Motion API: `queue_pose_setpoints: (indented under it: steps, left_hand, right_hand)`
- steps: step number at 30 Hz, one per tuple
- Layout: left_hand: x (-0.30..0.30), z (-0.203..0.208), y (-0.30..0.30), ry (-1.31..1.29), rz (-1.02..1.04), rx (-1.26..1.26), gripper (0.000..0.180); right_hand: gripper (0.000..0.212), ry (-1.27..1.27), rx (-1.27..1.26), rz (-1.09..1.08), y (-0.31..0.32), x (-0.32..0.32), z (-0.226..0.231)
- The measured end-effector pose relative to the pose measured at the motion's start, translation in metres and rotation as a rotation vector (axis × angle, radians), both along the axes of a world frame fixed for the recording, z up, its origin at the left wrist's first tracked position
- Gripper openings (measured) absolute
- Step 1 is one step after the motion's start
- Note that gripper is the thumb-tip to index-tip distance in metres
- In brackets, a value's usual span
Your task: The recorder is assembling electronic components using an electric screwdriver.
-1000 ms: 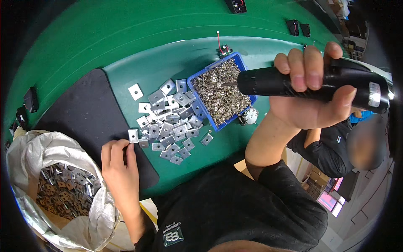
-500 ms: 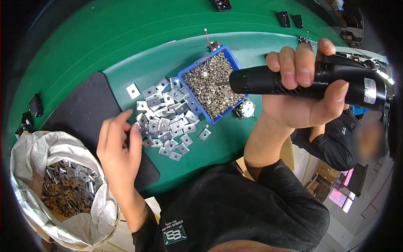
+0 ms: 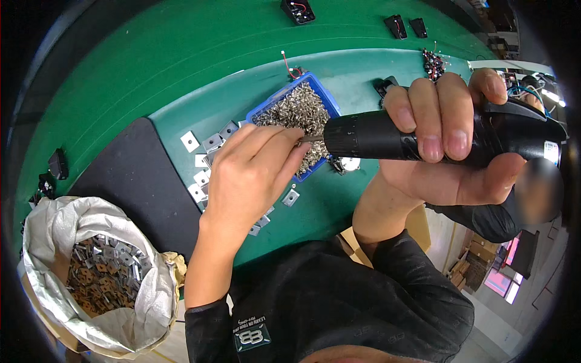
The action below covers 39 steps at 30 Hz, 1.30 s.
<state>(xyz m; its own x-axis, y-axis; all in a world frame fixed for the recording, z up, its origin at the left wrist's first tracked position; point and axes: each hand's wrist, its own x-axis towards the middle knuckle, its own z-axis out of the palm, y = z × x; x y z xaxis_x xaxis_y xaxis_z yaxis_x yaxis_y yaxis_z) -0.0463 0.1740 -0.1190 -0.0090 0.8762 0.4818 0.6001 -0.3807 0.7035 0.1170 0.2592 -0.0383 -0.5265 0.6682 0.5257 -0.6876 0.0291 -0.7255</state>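
Observation:
My right hand (image 3: 445,130) is wrapped round a black electric screwdriver (image 3: 366,134), held level with its bit (image 3: 313,138) pointing left. At the bit's tip, the thumb and fingers of my left hand (image 3: 242,175) are pinched together. Whatever they hold is too small and covered to make out. Behind and below the bit stands a blue tray (image 3: 327,97) full of small silver screws (image 3: 301,109). Square metal plates with a centre hole (image 3: 212,143) lie in a pile left of the tray, partly covered by my left hand.
A white woven sack (image 3: 45,236) at lower left holds many metal pieces. A black mat (image 3: 142,163) lies on the green table. Black housings (image 3: 298,11) sit on the green surface beyond. One loose plate (image 3: 290,197) lies near the tray. Another person (image 3: 484,221) is at right.
My left hand has moved right and up, from beside the plates to the screwdriver's bit, and its fingers have pinched together. The screwdriver stays in my right hand.

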Motion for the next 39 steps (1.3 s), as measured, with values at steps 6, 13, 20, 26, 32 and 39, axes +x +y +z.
queue_pose_setpoints:
  steps: [6,13,20,26,32,39]
  left_hand:
    - [0.001,-0.002,0.003,-0.117,0.008,-0.002,0.021]
    - [-0.001,-0.005,0.003,-0.224,-0.022,0.019,0.024]
    - [0.0,-0.005,-0.001,-0.308,-0.036,-0.019,0.022]
    - [0.0,-0.003,-0.006,-0.306,-0.037,-0.063,0.018]
    - [-0.002,-0.008,-0.009,-0.233,-0.021,-0.023,0.024]
    - [-0.029,-0.002,-0.01,-0.113,-0.007,0.009,0.029]
  right_hand:
    - [0.054,0.016,0.004,0.065,0.009,0.007,0.007]
    - [0.051,0.09,-0.035,0.123,0.012,0.001,0.01]
    - [0.047,0.096,-0.062,0.127,0.012,0.0,0.009]
    - [0.046,0.09,-0.074,0.155,0.013,-0.002,0.009]
    - [0.047,0.066,-0.089,0.111,0.005,-0.007,0.006]
    - [0.052,0.057,-0.067,0.124,0.005,-0.012,-0.005]
